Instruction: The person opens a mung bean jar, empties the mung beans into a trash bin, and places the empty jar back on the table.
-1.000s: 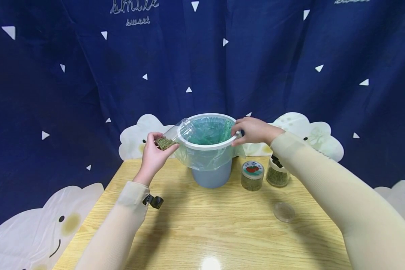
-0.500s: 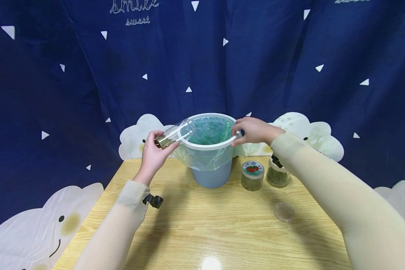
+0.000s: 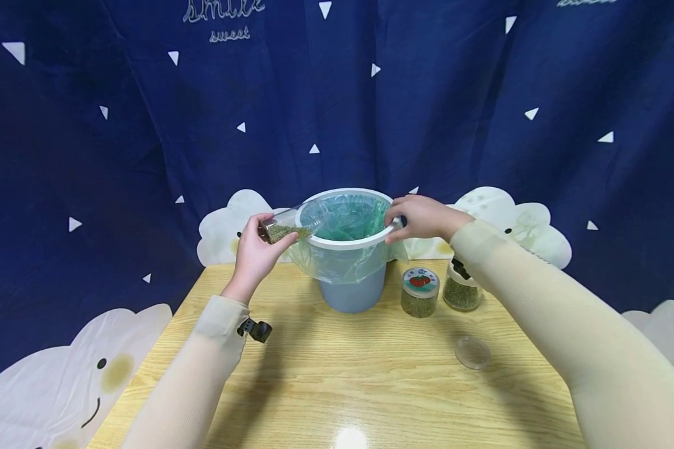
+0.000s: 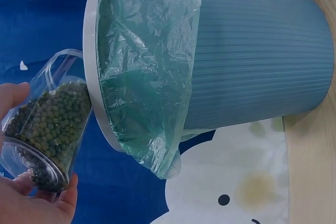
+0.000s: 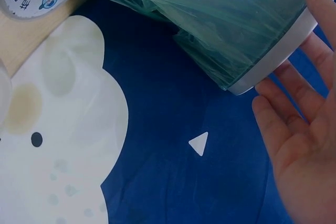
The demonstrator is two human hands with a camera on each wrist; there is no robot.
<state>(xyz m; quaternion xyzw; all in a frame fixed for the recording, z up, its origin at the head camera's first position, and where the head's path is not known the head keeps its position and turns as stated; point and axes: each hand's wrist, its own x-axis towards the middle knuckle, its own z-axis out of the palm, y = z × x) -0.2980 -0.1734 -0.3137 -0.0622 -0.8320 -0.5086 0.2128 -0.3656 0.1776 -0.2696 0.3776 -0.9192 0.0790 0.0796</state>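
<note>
My left hand (image 3: 255, 252) grips a clear jar (image 4: 44, 93) by its base end. It lies tilted, its mouth over the left rim of a blue trash bin (image 3: 352, 296). Mung beans (image 4: 55, 116) spread along the jar's lower side, from the base toward the mouth. A green plastic bag (image 3: 348, 218) lines the bin and folds down over the white rim (image 4: 93, 72). On the opposite side, my right hand (image 3: 424, 216) holds the rim, the thumb on one side and fingers on the other.
Right of the bin stands a lidded jar (image 3: 419, 302) with a tomato label on top. Another jar (image 3: 462, 293) with green contents is partly behind my right forearm. A clear round lid (image 3: 473, 352) lies on the wooden table (image 3: 337, 374). Behind hangs a dark blue curtain (image 3: 342, 93).
My left hand has tipped the jar further and moved its mouth slightly over the bin. The beans have slid from the base along the jar's side. My right hand stays put.
</note>
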